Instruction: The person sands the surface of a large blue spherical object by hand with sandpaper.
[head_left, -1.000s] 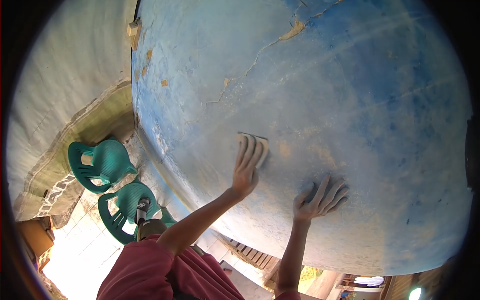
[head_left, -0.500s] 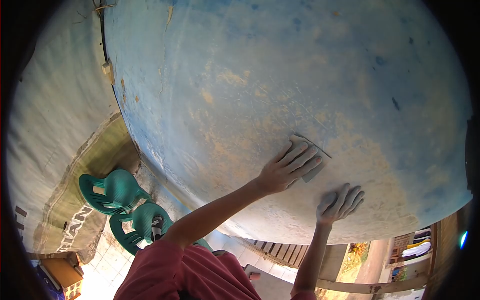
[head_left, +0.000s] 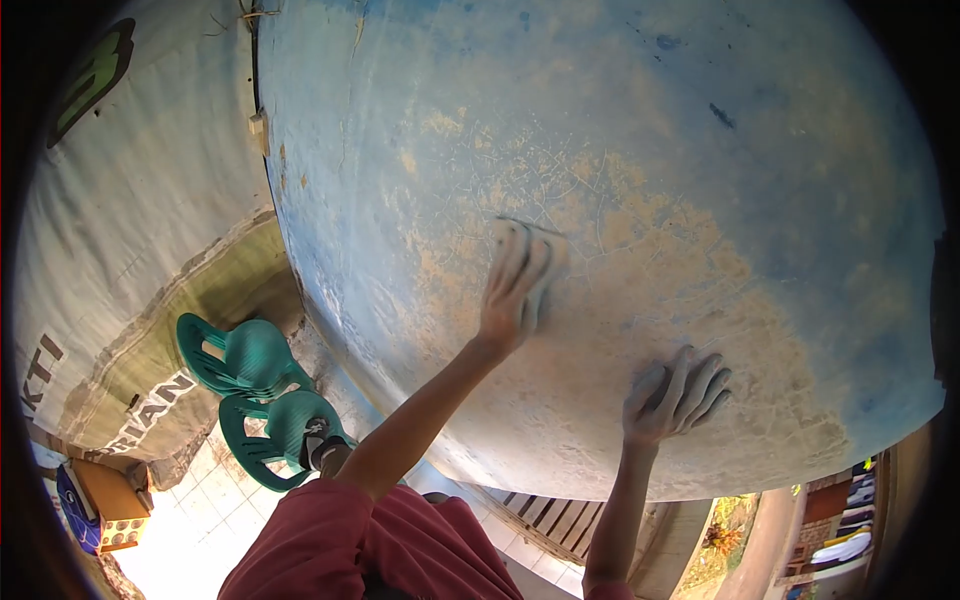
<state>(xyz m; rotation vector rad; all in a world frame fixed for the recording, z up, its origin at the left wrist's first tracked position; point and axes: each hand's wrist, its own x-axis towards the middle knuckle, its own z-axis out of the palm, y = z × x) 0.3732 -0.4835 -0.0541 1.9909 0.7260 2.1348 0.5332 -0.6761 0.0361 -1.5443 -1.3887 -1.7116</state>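
Observation:
My left hand (head_left: 515, 275), dusty and blurred by motion, presses a sheet of sandpaper (head_left: 556, 246) flat against a large blue painted wall (head_left: 640, 270). Only the sheet's edges show past the fingers. Lower and to the right, my right hand (head_left: 677, 397) rests on the same wall with its fingers spread, holding nothing; pale dust coats it. Around both hands the paint is worn to whitish and tan patches, with fine scratches and cracks.
Two green plastic chairs (head_left: 258, 357) stand at the lower left, my shoe (head_left: 316, 436) on one. Behind them hangs a grey lettered banner (head_left: 150, 260). A brown box (head_left: 112, 500) is at the lower left corner. A slatted wooden piece (head_left: 550, 522) lies below the wall.
My left hand has slid up and to the left across the wall with the sandpaper. My right hand stays on the wall in nearly the same place. The view has shifted slightly.

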